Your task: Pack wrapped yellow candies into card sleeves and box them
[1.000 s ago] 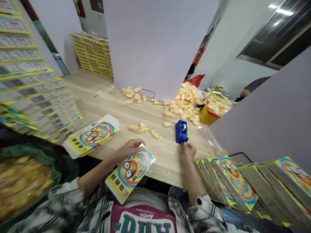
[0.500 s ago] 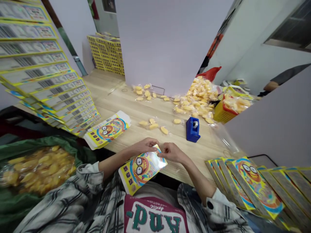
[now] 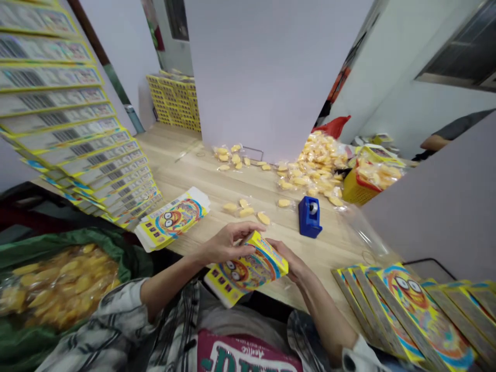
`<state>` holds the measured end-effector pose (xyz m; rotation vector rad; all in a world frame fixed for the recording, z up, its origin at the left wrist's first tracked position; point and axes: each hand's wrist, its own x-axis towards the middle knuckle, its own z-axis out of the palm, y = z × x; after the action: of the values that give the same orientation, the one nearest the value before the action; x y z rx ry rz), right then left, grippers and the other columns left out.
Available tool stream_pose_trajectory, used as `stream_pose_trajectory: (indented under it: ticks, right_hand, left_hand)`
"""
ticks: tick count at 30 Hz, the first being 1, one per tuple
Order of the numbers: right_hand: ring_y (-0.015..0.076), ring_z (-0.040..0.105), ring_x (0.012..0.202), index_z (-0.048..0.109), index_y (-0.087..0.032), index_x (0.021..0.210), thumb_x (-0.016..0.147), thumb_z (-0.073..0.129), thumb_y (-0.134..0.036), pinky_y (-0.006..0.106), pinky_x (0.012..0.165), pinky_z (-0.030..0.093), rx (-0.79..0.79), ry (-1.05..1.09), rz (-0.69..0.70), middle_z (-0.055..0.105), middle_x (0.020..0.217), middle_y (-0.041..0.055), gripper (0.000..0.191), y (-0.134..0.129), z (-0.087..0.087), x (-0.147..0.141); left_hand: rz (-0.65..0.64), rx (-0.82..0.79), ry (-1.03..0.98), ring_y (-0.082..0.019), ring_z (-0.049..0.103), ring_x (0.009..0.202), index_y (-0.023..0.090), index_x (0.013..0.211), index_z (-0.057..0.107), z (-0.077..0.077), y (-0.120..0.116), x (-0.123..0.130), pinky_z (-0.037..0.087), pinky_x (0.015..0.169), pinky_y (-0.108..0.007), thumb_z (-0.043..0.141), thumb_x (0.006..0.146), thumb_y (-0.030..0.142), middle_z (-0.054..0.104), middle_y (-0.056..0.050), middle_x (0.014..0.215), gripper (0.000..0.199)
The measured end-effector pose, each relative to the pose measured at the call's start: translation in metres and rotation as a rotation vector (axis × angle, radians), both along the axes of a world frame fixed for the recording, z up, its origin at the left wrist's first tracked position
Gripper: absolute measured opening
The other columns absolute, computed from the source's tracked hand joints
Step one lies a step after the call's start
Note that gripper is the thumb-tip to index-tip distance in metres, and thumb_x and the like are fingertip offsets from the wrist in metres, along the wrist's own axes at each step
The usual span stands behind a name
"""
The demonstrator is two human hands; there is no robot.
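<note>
A yellow printed cardboard box with a cartoon face is held between both hands over the table's front edge. My left hand grips its upper left side, thumb across the front panel. Around the far right side curls my right hand, its fingers partly hidden behind the box. A small stack of flat printed cartons lies on the table to the left. Beyond my hands are several wrapped yellow pieces. A blue tape dispenser stands to the right.
Stacked boxes rise at the left, above a green bag of wrapped yellow pieces. A heap of these pieces lies beside a yellow basket. Several boxes lean at right. A grey partition stands ahead; a person's arm shows beyond.
The box has turned and opened out from a flatter look, now showing a side edge. My right hand has moved from pinching its top corner to wrapping its right side.
</note>
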<state>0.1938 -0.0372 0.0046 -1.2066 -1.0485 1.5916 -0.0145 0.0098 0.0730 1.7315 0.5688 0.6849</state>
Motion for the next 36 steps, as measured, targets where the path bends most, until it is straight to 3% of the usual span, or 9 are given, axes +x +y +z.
stream_pose_trajectory:
  ticks: [5, 11, 15, 18, 22, 25, 29, 33, 36]
  right_hand:
    - [0.0199, 0.064, 0.063, 0.063, -0.02, 0.107, 0.073, 0.059, -0.07, 0.032, 0.059, 0.051, -0.158, 0.218, 0.083, 0.07, 0.083, 0.0069, 0.06, -0.006, 0.02, 0.023]
    - [0.021, 0.065, 0.076, 0.058, -0.024, 0.102, 0.055, 0.086, -0.031, 0.033, 0.067, 0.051, -0.071, 0.079, -0.015, 0.067, 0.089, 0.0033, 0.056, -0.037, -0.02, 0.009]
    - [0.019, 0.058, 0.061, 0.061, -0.021, 0.088, 0.061, 0.08, -0.037, 0.029, 0.054, 0.045, 0.092, -0.318, 0.1, 0.062, 0.069, 0.0009, 0.036, -0.036, -0.037, 0.015]
    - [0.0177, 0.056, 0.057, 0.061, -0.021, 0.08, 0.069, 0.071, -0.037, 0.029, 0.05, 0.043, 0.26, -0.669, 0.004, 0.061, 0.071, 0.0022, 0.022, -0.006, -0.024, 0.023]
    - [0.0234, 0.061, 0.087, 0.058, -0.019, 0.107, 0.077, 0.061, -0.025, 0.033, 0.065, 0.052, 0.667, -0.882, -0.065, 0.06, 0.11, 0.0105, 0.031, 0.06, 0.001, -0.003]
    - [0.0284, 0.051, 0.11, 0.054, -0.013, 0.119, 0.076, 0.057, -0.01, 0.038, 0.085, 0.048, 0.896, -1.203, 0.065, 0.055, 0.125, 0.016, 0.043, 0.104, 0.006, -0.044]
    - [0.0256, 0.055, 0.088, 0.064, -0.013, 0.095, 0.079, 0.05, -0.002, 0.032, 0.071, 0.045, 0.864, -1.486, 0.25, 0.067, 0.088, 0.0114, 0.024, 0.131, 0.001, -0.067]
    - [0.0245, 0.055, 0.081, 0.063, -0.016, 0.074, 0.077, 0.049, 0.002, 0.029, 0.059, 0.04, 0.787, -1.554, 0.17, 0.065, 0.075, 0.0111, 0.023, 0.13, 0.007, -0.028]
    - [0.0229, 0.055, 0.08, 0.065, -0.017, 0.074, 0.079, 0.055, -0.007, 0.028, 0.06, 0.04, 0.722, -1.384, -0.078, 0.065, 0.078, 0.01, 0.015, 0.121, 0.016, 0.014]
  left_hand:
    - [0.047, 0.615, 0.051, -0.023, 0.057, 0.11, 0.016, 0.117, 0.054, 0.013, -0.02, -0.009, 0.047, 0.097, -0.038, 0.048, 0.079, 0.007, 0.062, -0.014, 0.113, 0.04]
    - [-0.208, 0.832, 0.447, -0.042, 0.014, 0.141, 0.012, 0.133, 0.041, -0.067, -0.059, -0.024, 0.019, 0.109, -0.066, 0.058, 0.065, 0.01, 0.033, -0.026, 0.147, 0.07]
    - [-0.293, 0.757, 0.492, -0.038, 0.03, 0.137, 0.023, 0.14, 0.033, -0.094, -0.062, -0.035, 0.02, 0.111, -0.062, 0.065, 0.069, 0.031, 0.037, -0.019, 0.147, 0.078]
    - [-0.034, 0.747, 0.433, -0.03, 0.051, 0.121, 0.022, 0.128, 0.048, -0.086, -0.028, -0.037, 0.031, 0.109, -0.052, 0.055, 0.081, 0.028, 0.059, -0.014, 0.125, 0.048]
    - [0.507, 0.677, 0.7, -0.03, 0.051, 0.11, 0.014, 0.109, 0.06, -0.071, 0.053, -0.036, 0.042, 0.096, -0.046, 0.045, 0.079, 0.009, 0.06, -0.017, 0.113, 0.035]
    - [0.521, 0.636, 0.897, -0.034, 0.047, 0.11, 0.012, 0.108, 0.061, -0.075, 0.1, -0.029, 0.039, 0.095, -0.047, 0.054, 0.07, 0.007, 0.057, -0.018, 0.113, 0.039]
    - [0.401, 0.599, 0.884, -0.03, 0.051, 0.104, 0.013, 0.083, 0.066, -0.09, 0.123, -0.018, 0.039, 0.092, -0.04, 0.051, 0.076, 0.008, 0.063, -0.014, 0.091, 0.017]
    - [0.491, 0.563, 0.844, -0.027, 0.053, 0.097, 0.013, 0.072, 0.064, -0.086, 0.132, -0.027, 0.041, 0.085, -0.036, 0.045, 0.078, 0.006, 0.063, -0.014, 0.089, 0.021]
    - [0.587, 0.533, 0.791, -0.024, 0.057, 0.09, 0.014, 0.075, 0.064, -0.072, 0.137, -0.035, 0.043, 0.078, -0.034, 0.048, 0.08, 0.013, 0.061, -0.013, 0.096, 0.017]
